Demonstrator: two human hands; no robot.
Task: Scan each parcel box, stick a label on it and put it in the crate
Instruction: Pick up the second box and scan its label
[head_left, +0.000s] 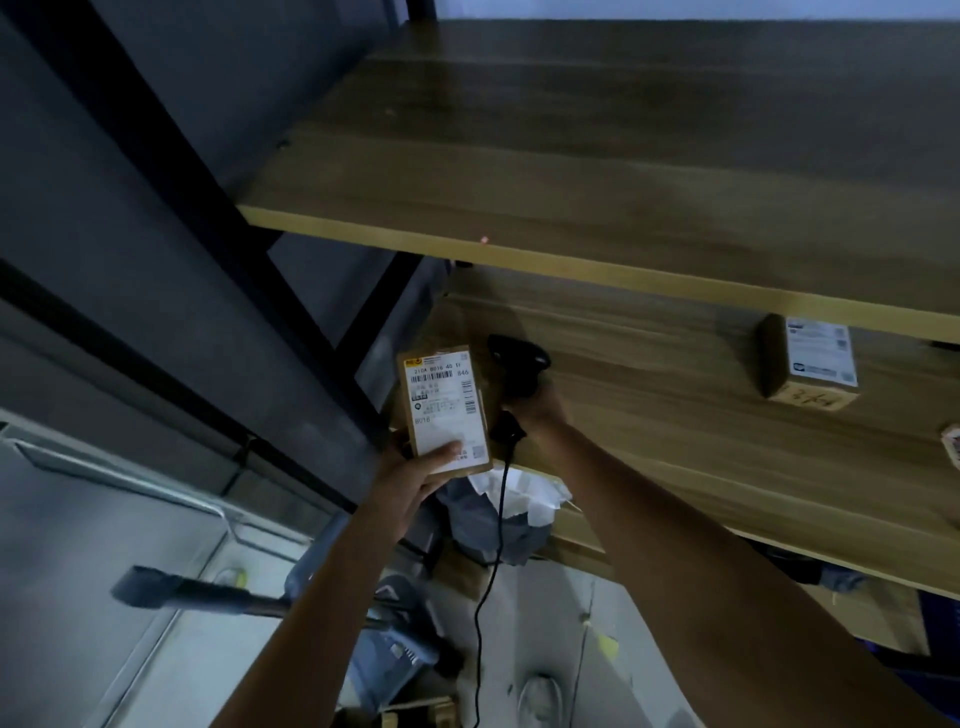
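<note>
Left hand (415, 480) grips small parcel box (444, 410) at lower end, thumb across label. Box held upright in air before lower shelf (675, 415), long axis near vertical, label face toward camera. Brown cardboard, white barcode label. Right hand (537, 402) grips black scanner (519, 364) just right of box, cord (493, 545) hanging. 2nd box (805, 364) on shelf, well right.

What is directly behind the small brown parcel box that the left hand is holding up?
Behind the small brown parcel box held by the left hand is the black handheld barcode scanner, gripped by the right hand. The box covers the scanner's left part; beyond lies the wooden shelf board.
</note>
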